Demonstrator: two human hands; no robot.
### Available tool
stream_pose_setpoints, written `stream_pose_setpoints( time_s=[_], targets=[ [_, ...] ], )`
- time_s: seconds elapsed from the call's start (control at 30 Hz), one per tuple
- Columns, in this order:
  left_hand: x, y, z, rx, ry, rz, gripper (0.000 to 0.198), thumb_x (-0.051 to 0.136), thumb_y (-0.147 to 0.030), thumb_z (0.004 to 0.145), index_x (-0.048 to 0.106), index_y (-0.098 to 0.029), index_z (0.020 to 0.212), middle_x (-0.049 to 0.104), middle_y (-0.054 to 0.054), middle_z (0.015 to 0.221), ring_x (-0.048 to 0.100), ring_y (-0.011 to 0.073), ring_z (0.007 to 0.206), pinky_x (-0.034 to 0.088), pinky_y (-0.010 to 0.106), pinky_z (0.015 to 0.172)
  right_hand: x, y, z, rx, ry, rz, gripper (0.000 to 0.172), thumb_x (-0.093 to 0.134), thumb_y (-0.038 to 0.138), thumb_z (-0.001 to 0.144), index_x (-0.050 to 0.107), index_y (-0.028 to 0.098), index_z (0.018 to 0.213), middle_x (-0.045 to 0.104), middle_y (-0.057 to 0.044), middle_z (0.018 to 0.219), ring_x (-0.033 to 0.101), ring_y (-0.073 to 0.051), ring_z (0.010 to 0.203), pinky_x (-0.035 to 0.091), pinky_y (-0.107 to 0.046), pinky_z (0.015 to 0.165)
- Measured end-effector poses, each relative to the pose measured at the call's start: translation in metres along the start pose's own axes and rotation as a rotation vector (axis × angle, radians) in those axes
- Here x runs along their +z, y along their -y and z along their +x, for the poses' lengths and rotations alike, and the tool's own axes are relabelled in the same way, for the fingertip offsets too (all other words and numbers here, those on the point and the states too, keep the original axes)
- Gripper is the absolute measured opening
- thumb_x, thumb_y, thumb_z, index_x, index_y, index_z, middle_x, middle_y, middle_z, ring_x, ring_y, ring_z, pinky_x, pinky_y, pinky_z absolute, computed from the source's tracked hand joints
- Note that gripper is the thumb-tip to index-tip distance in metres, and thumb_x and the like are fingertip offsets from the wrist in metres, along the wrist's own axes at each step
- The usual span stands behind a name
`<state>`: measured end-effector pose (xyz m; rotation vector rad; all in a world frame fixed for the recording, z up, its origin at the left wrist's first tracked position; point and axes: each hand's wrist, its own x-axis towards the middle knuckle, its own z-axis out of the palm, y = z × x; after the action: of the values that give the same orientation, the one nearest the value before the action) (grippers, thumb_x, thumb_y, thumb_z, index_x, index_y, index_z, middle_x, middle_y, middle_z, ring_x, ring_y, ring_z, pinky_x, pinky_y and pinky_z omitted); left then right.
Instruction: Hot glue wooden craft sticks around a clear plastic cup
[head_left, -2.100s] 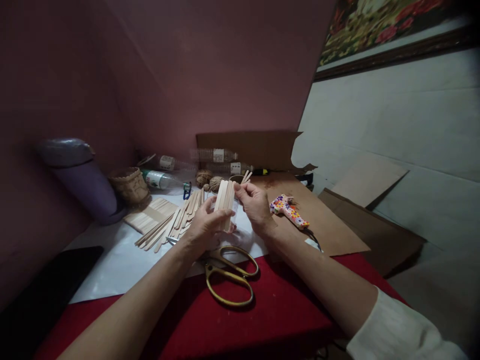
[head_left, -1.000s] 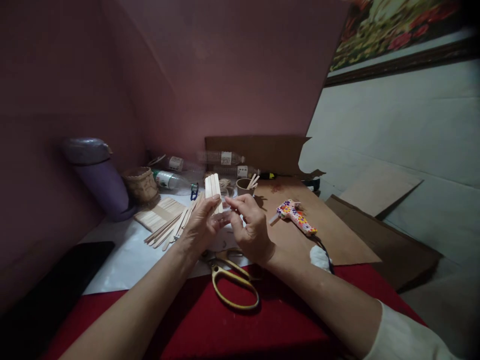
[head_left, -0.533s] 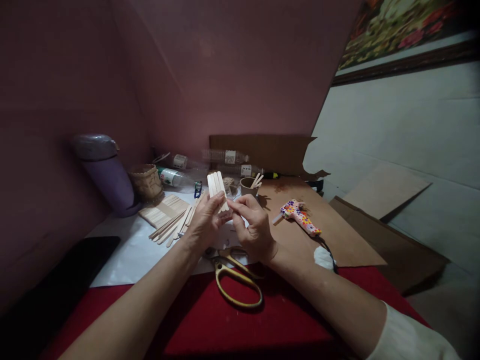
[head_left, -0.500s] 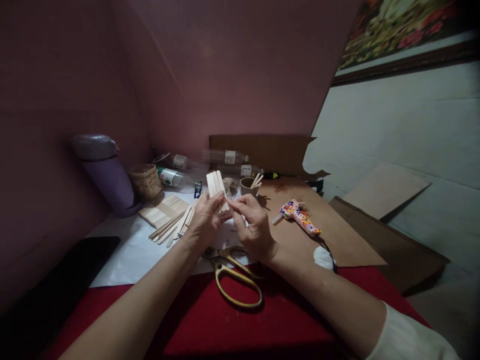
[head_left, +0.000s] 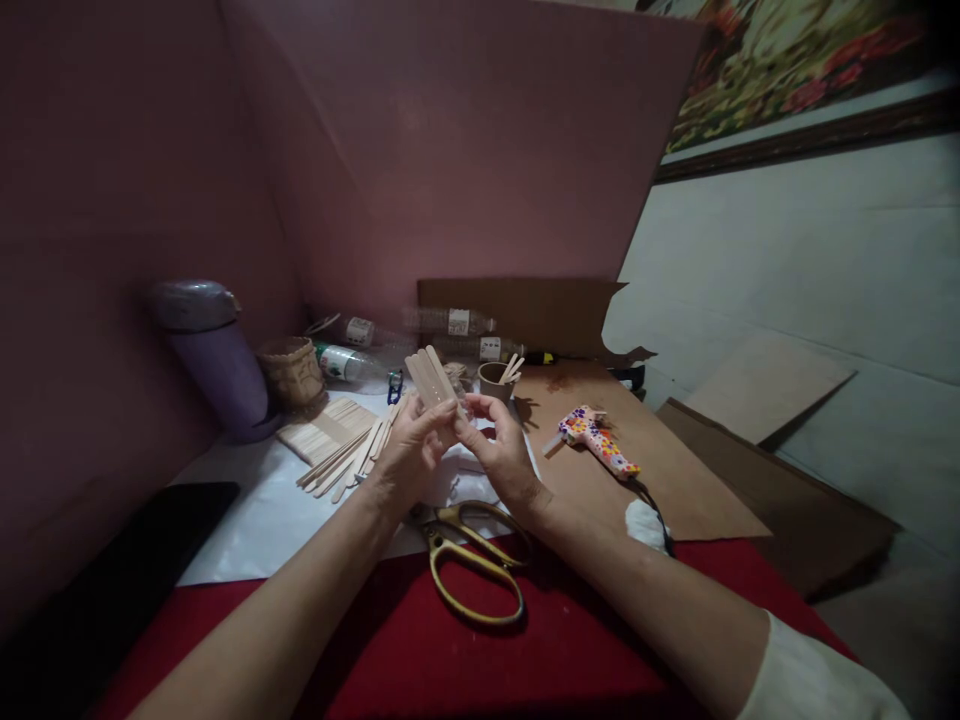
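Several wooden craft sticks (head_left: pixel 433 378) stand side by side, tilted, on what looks like a piece of clear plastic. My left hand (head_left: pixel 409 445) is closed on their lower left part, thumb across the front. On the other side my right hand (head_left: pixel 504 455) pinches the lower right edge with thumb and fingers. The sticks' lower ends are hidden behind my fingers. Below my hands lie scissors (head_left: pixel 439 545) with gold handles. Loose craft sticks (head_left: pixel 345 468) and a banded bundle of sticks (head_left: pixel 328 428) rest left of my left hand.
A flowered glue gun (head_left: pixel 600 442) lies on the cardboard (head_left: pixel 697 505) at right. Behind stand a brown cup (head_left: pixel 493 380) with sticks, clear bottles (head_left: pixel 352 362), a woven basket (head_left: pixel 292 375) and a purple flask (head_left: pixel 221 365). White paper (head_left: pixel 232 540) covers part of the red cloth (head_left: pixel 375 640).
The craft sticks have turned and leaned left, now showing a shinier, shaded face. My right hand has moved from fingertips at their edge to a pinch on the lower right.
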<state>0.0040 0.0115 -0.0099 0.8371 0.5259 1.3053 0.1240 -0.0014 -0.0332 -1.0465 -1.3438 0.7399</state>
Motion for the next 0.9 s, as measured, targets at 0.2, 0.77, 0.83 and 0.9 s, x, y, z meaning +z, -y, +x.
stream_pose_setpoints(
  time_s=[0.2,0.77,0.83,0.9],
  targets=[
    [0.001,0.001,0.0,0.023,0.035,0.02,0.043,0.083,-0.022,0.067,0.061,-0.015,0.103,0.071,0.007,0.096,0.068,0.0184,0.088,0.051,0.033,0.087,-0.001,0.002,-0.003,0.012,0.006,0.019,0.05,0.067,0.052,0.075,0.059,0.019,0.112,0.064,-0.012,0.116,0.061,-0.027,0.107,0.048,-0.041,0.087],
    [0.001,-0.006,-0.004,-0.132,0.033,0.104,0.039,0.08,-0.031,0.071,0.064,-0.019,0.105,0.069,0.004,0.094,0.066,0.0166,0.072,0.056,0.028,0.059,-0.005,0.0,-0.003,-0.341,-0.17,-0.212,0.037,0.052,0.045,0.094,0.063,0.02,0.118,0.056,-0.014,0.127,0.054,-0.027,0.121,0.044,-0.048,0.104],
    [0.001,-0.006,-0.005,-0.126,0.065,0.125,0.04,0.079,-0.032,0.072,0.063,-0.022,0.108,0.067,0.002,0.095,0.064,0.0153,0.07,0.056,0.028,0.056,-0.008,0.001,-0.003,-0.437,-0.175,-0.283,0.034,0.047,0.04,0.097,0.067,0.022,0.117,0.053,-0.012,0.131,0.051,-0.027,0.127,0.04,-0.05,0.11],
    [0.001,-0.006,-0.005,-0.111,0.07,0.152,0.04,0.077,-0.036,0.074,0.062,-0.023,0.108,0.065,0.002,0.094,0.063,0.015,0.069,0.056,0.027,0.053,-0.01,0.001,-0.002,-0.49,-0.174,-0.336,0.032,0.047,0.037,0.098,0.07,0.025,0.116,0.053,-0.011,0.133,0.05,-0.027,0.128,0.041,-0.05,0.11]
  ],
)
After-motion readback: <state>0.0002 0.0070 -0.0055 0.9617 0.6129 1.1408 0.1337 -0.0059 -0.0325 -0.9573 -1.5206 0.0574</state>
